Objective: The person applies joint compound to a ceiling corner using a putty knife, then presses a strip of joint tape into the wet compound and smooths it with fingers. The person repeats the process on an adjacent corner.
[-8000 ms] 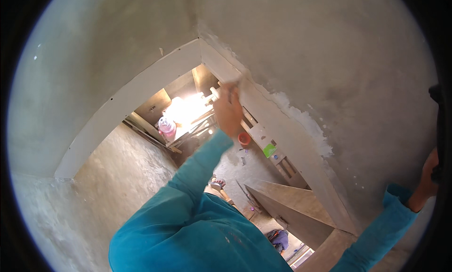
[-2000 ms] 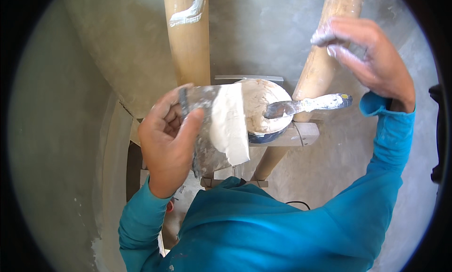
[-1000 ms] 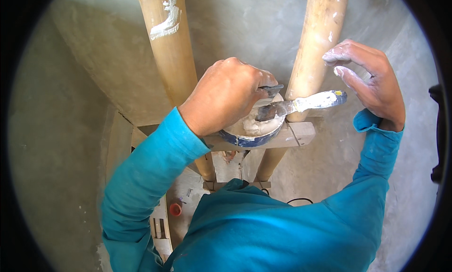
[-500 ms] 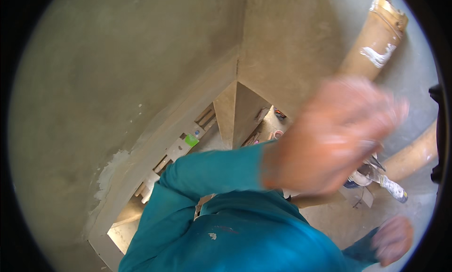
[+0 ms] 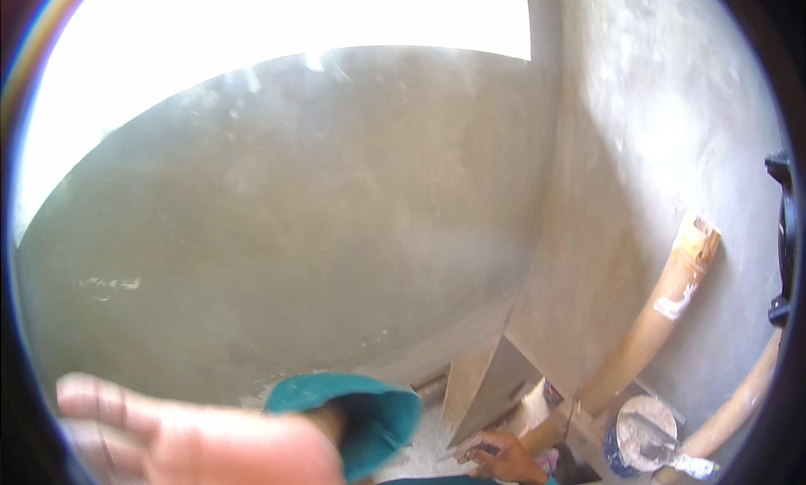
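Left hand [image 5: 193,439], blurred at lower left, was spread open and empty, fingers pointing left. Right hand [image 5: 504,456], lower centre: grip indeterminate.

The blurred left hand [image 5: 193,439] is raised close to the camera, fingers spread open. The right hand [image 5: 501,456] is low, fingers curled.

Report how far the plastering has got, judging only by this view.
Looks done: the grey wall ahead is evenly coated. In hand: the left hand, blurred and close to the camera, appears open and empty; the right hand is low near the ladder, its grip unclear. Left: the bowl of white putty, with a putty knife lying across it, still holds material.
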Demonstrator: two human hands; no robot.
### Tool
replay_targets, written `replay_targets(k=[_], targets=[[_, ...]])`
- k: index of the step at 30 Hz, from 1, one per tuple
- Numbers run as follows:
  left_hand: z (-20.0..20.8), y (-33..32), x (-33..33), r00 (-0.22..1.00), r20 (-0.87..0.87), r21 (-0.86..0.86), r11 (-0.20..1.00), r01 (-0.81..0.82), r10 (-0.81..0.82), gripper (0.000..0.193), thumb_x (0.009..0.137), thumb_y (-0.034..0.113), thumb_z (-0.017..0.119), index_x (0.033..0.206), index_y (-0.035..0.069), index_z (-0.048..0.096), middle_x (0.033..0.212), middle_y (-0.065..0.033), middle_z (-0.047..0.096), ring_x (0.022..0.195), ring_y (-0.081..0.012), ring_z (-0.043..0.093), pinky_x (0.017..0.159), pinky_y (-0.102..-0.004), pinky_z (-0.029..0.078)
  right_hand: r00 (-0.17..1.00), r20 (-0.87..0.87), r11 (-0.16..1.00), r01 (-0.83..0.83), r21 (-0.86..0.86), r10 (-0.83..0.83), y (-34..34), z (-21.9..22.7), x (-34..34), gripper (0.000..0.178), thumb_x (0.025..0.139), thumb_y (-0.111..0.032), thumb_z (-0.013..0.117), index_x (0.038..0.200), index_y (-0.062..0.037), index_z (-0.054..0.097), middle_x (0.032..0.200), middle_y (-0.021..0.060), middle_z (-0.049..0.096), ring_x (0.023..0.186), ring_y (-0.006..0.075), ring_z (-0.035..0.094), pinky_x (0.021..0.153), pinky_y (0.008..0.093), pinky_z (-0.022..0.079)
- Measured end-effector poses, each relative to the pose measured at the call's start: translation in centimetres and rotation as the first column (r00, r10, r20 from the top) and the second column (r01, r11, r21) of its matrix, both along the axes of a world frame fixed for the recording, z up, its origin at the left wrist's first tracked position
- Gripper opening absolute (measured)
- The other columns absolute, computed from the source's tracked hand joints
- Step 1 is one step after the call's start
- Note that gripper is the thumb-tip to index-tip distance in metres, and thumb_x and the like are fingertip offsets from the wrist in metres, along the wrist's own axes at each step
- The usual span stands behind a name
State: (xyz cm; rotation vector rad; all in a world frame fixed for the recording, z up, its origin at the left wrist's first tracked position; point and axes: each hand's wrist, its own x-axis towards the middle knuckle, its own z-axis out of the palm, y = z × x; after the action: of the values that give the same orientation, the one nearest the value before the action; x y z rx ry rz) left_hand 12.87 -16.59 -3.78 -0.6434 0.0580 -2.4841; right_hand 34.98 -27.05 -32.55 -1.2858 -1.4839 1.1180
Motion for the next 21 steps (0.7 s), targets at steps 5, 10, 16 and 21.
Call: replay_targets(k=[5, 10, 16, 21], targets=[[8.9, 8.2, -5.9, 0.766, -0.643, -0.24, 0.946, -0.219, 0.014, 0.028, 0.099, 0.014, 0.066, 0.113, -0.01, 0.069, 0.106, -0.0194, 0.071, 0.101, -0.0289, 0.068, 0.097, -0.0377, 0.053, 0.997, -0.011, 0.996, 0.073, 0.054, -0.073, 0.4, -5.1, 2.0, 0.015, 0.097, -0.013, 0.068, 0.105, -0.0007, 0.071, 0.099, 0.0104, 0.074, 0.087, 0.0199, 0.071, 0.078, 0.0347, 0.057], [19.5, 13.4, -17.2, 0.723, -0.69, -0.696, 0.235, -0.678, 0.042, 0.056, 0.101, 0.041, 0.064, 0.133, -0.004, 0.064, 0.136, -0.0218, 0.065, 0.131, -0.0325, 0.058, 0.112, -0.0429, 0.042, 0.988, 0.152, 0.995, 0.047, -0.089, -0.033, 1.2, -6.1, 4.5, 0.011, 0.097, -0.009, 0.069, 0.104, -0.0019, 0.072, 0.09, 0.0069, 0.074, 0.08, 0.0137, 0.067, 0.072, 0.0307, 0.054], [19.5, 12.5, -21.6, 0.677, -0.723, -0.62, -0.304, -0.723, -0.135, 0.101, 0.087, 0.062, 0.074, 0.145, -0.015, 0.043, 0.143, -0.0357, 0.054, 0.14, -0.0427, 0.049, 0.117, -0.0439, 0.038, 0.977, -0.128, 0.978, 0.15, -0.141, -0.168, 2.5, -9.1, 4.6, 0.01, 0.097, -0.009, 0.069, 0.104, -0.0027, 0.073, 0.088, 0.0057, 0.073, 0.077, 0.0127, 0.065, 0.07, 0.0296, 0.053], [19.3, 9.0, -20.3, 0.559, -0.78, -0.539, -0.153, -0.828, -0.281, 0.074, 0.094, 0.047, 0.071, 0.138, -0.011, 0.053, 0.137, -0.029, 0.061, 0.13, -0.0368, 0.06, 0.11, -0.0408, 0.046, 0.98, 0.087, 0.983, 0.182, -0.013, -0.18, 3.6, -9.4, 4.5, 0.012, 0.099, -0.01, 0.067, 0.106, -0.0027, 0.073, 0.086, 0.0052, 0.073, 0.075, 0.0121, 0.065, 0.071, 0.0289, 0.053]])
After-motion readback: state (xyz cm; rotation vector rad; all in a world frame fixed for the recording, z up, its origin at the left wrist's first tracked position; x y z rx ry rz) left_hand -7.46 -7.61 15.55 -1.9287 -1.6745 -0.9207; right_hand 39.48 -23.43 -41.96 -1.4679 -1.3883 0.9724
